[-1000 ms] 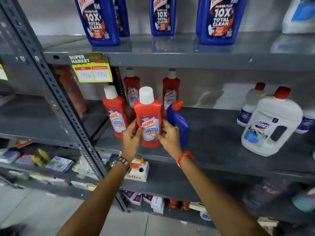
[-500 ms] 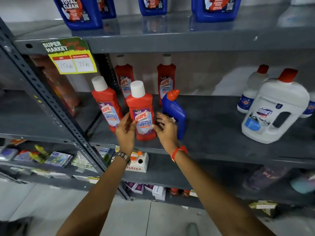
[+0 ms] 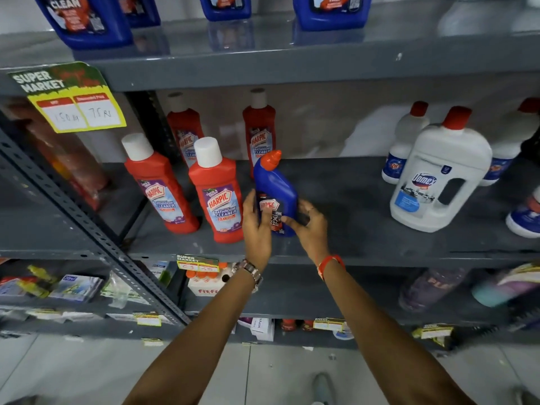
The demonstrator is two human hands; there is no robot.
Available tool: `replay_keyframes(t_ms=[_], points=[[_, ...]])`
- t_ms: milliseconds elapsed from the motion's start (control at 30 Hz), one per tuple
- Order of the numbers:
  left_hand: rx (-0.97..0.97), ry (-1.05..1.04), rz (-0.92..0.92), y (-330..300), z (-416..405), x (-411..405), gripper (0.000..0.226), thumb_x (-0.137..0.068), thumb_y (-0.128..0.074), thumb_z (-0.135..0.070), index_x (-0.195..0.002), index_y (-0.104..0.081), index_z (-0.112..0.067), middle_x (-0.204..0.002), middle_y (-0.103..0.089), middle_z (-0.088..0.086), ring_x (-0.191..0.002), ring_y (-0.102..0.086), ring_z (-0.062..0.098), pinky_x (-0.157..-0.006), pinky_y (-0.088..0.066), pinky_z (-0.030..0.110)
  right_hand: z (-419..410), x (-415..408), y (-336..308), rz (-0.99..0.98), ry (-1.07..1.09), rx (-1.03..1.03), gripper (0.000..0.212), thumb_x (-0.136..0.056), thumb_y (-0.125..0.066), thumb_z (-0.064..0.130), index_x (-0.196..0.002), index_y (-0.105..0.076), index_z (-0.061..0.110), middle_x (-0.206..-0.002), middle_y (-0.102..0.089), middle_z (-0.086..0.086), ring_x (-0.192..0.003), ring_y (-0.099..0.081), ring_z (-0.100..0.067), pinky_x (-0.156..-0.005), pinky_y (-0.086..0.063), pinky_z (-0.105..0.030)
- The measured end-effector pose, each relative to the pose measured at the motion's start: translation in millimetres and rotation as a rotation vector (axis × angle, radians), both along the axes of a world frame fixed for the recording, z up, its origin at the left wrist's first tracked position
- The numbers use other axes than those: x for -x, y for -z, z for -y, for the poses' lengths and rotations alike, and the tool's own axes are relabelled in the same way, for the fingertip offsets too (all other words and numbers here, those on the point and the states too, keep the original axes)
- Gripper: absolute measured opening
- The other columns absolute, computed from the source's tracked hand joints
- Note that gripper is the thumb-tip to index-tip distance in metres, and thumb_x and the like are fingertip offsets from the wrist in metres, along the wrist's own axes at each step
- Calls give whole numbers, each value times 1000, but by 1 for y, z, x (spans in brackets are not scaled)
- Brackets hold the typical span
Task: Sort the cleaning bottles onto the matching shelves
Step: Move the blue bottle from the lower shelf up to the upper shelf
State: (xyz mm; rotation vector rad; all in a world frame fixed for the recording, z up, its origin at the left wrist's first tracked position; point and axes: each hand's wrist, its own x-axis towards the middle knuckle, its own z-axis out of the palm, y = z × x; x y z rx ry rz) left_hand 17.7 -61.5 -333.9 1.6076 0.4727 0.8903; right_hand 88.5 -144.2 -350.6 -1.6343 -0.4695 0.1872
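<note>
A small blue Harpic bottle (image 3: 274, 187) with an orange cap stands near the front of the grey middle shelf (image 3: 350, 200). My left hand (image 3: 257, 229) holds its left side and my right hand (image 3: 309, 226) holds its lower right. Just left of it stands a red Harpic bathroom cleaner (image 3: 217, 194) with a white cap, free of both hands. Another red bottle (image 3: 159, 185) stands further left, and two more red bottles (image 3: 260, 133) are at the back. Large blue Harpic bottles (image 3: 84, 21) line the top shelf (image 3: 292, 59).
A white Domex jug (image 3: 438, 173) and smaller white bottles (image 3: 404, 144) with red caps stand at the shelf's right. A perforated metal upright (image 3: 73, 217) slants across the left. A yellow price tag (image 3: 73, 97) hangs from the top shelf. Lower shelves hold boxes and packets.
Both hands have let go of the front red bottle, which now stands on the shelf, and moved right onto the small blue bottle. The camera has tilted down.
</note>
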Motion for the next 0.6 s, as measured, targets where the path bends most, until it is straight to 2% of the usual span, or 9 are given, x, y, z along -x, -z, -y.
replay_keyframes(t_ms=[33,100,200,267,333,433,533,600], points=[[36,-1,-16,-2,-3,-5,43,-94,-44,-10,-136,-32,-9,-131,-42,-8,-118,-45,3,-99,-39,12,0,-2,-1,-16,-19,2,51,-71,-75,4,-119,-55,5,-117,-65,-17,-104,-62,-22,-93,-52,-35],[140,18,-22,-9,-9,-16,44,-96,-41,-16,-137,-30,-9,-128,-43,-9,-112,-48,2,-86,-42,3,2,-7,-5,-28,-49,18,49,-72,-74,2,-117,-55,4,-114,-66,-18,-98,-62,-21,-89,-52,-32],[213,114,-37,-13,-18,-26,37,-97,-37,-17,-132,-36,-6,-107,-55,-12,-80,-60,-13,-64,-46,2,5,-13,-6,-10,-86,56,48,-74,-72,2,-118,-55,3,-115,-65,-19,-98,-62,-21,-87,-52,-33],[190,179,-58,-15,-24,-28,33,-96,-38,-15,-126,-43,-1,-99,-60,-5,-74,-64,-10,-64,-48,6,10,-13,-8,2,-91,59,47,-75,-70,1,-119,-54,3,-116,-65,-19,-99,-62,-21,-85,-52,-31],[156,202,-90,-17,-26,-28,27,-94,-42,-12,-119,-49,-2,-102,-62,3,-77,-64,-8,-68,-50,9,16,-16,-6,9,-70,54,45,-76,-69,1,-119,-55,4,-116,-65,-19,-102,-63,-24,-83,-54,-28],[93,199,-55,-22,-12,-17,20,-91,-48,-8,-110,-55,-6,-98,-64,3,-77,-64,-7,-70,-51,10,34,-11,-5,49,-71,16,41,-78,-68,1,-117,-56,5,-114,-65,-17,-103,-64,-25,-79,-56,-20],[105,191,9,-30,11,14,24,-88,-55,-7,-110,-58,1,-97,-67,5,-79,-66,-2,-74,-53,14,60,22,-13,55,-75,-2,40,-80,-65,-1,-118,-55,3,-113,-65,-12,-95,-66,-8,-81,-57,-20],[121,174,51,-40,19,18,26,-86,-57,-6,-111,-60,1,-93,-70,0,-81,-66,1,-73,-53,15,70,29,-24,59,-36,-55,41,-81,-64,0,-121,-53,3,-116,-64,-14,-95,-66,-4,-84,-57,-23]])
